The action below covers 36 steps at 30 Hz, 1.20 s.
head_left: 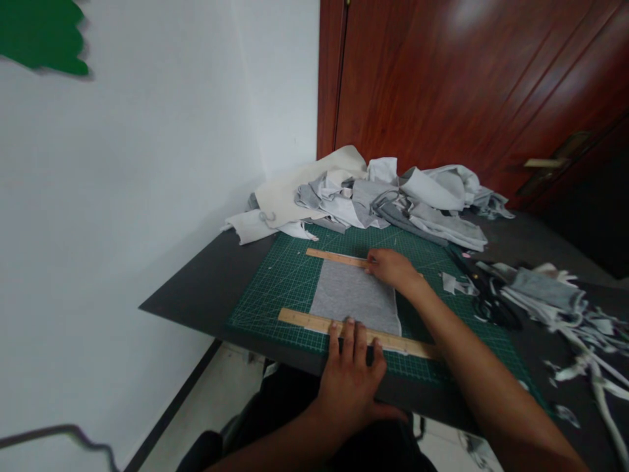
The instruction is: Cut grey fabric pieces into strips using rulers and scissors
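A piece of grey knit fabric (351, 295) lies flat on a green cutting mat (265, 288). One wooden ruler (299, 318) crosses its near edge, and a second wooden ruler (330, 255) lies along its far edge. My left hand (348, 380) rests with fingers stretched and spread, the tips pressing on the near ruler. At the far ruler, my right hand (393, 267) has its fingers pinched together. Whether that pinch takes the ruler or the fabric edge is hidden. My right forearm passes over the right end of the near ruler.
Heaped fabric (363, 196) in white and grey lies along the back of the black table (211, 282). Black-handled scissors (491, 301) sit at the right, beside scrap strips (555, 298). A white wall (162, 164) borders the left; a brown door (442, 85) stands behind.
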Available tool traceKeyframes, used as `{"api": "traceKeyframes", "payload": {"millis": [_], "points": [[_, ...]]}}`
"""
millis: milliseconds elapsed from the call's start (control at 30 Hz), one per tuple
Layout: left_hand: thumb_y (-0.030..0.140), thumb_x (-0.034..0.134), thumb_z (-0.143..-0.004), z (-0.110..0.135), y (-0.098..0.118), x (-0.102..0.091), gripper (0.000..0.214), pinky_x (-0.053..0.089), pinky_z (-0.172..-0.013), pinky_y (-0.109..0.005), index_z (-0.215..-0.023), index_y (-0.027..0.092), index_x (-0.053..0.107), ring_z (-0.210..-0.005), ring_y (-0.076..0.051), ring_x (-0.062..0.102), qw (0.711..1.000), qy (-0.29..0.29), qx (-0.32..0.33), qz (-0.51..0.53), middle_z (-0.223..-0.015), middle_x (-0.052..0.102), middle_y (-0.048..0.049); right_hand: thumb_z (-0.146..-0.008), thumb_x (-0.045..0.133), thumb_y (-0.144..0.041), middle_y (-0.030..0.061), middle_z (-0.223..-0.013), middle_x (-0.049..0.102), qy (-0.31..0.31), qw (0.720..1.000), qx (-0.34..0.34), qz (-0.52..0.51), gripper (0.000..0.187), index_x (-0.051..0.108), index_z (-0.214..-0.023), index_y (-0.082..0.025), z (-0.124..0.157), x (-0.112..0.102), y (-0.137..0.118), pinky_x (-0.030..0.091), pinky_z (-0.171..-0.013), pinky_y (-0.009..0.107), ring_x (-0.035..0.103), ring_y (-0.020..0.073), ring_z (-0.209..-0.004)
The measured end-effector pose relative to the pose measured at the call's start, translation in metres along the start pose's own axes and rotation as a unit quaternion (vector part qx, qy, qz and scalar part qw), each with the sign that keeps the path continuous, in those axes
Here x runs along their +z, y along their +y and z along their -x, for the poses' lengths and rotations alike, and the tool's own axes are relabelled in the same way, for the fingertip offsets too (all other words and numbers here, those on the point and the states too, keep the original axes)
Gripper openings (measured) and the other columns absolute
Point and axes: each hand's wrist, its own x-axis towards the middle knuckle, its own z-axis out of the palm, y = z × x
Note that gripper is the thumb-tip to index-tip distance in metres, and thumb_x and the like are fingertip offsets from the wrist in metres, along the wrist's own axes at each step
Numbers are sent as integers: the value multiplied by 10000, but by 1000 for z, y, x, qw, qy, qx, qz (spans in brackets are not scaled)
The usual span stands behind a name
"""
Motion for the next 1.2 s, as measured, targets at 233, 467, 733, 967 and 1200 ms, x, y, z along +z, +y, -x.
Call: {"api": "traceKeyframes", "payload": {"millis": [233, 467, 733, 967, 1200], "points": [[1006, 376, -695, 0, -1, 0, 1134, 163, -1160, -721, -1406, 145, 572, -1434, -508, 382, 1000, -10, 1, 13, -1493, 495, -294, -898, 698, -363, 97, -1111, 755, -8, 999, 30, 7, 190, 741, -1008, -215, 0, -4, 2, 440, -735, 290, 677, 244, -1011], [1010, 374, -689, 0, -1, 0, 1143, 141, -1175, -713, -1417, 149, 563, -1444, -497, 370, 1000, -11, 0, 13, -1499, 498, -279, -932, 656, -323, 113, -1133, 761, -5, 1000, 21, -14, 204, 765, -1056, -203, 2, -3, -5, 463, -823, 300, 682, 243, -1053], [1009, 390, -685, 0, 0, 0, 1137, 126, -1175, -705, -1411, 152, 568, -1442, -499, 364, 1000, -7, -1, 8, -1501, 494, -277, -940, 657, -339, 86, -1126, 775, 30, 999, 23, -25, 183, 753, -1047, -226, 3, 2, -14, 471, -809, 278, 684, 231, -1053], [1012, 394, -682, 1, 0, 1, 1138, 98, -1189, -696, -1412, 156, 569, -1456, -487, 346, 1000, -13, -7, 14, -1511, 487, -264, -914, 683, -392, 106, -1106, 766, 25, 997, 78, -8, 215, 744, -1014, -212, 4, 0, -6, 470, -760, 293, 687, 250, -1029], [1011, 347, -699, 1, 0, 2, 1134, 124, -1177, -705, -1404, 150, 566, -1442, -499, 373, 1000, -1, -2, 10, -1497, 494, -279, -908, 674, -326, 94, -1047, 777, 5, 999, 35, -12, 146, 740, -963, -208, 2, -3, -6, 436, -690, 270, 696, 227, -954]]}}
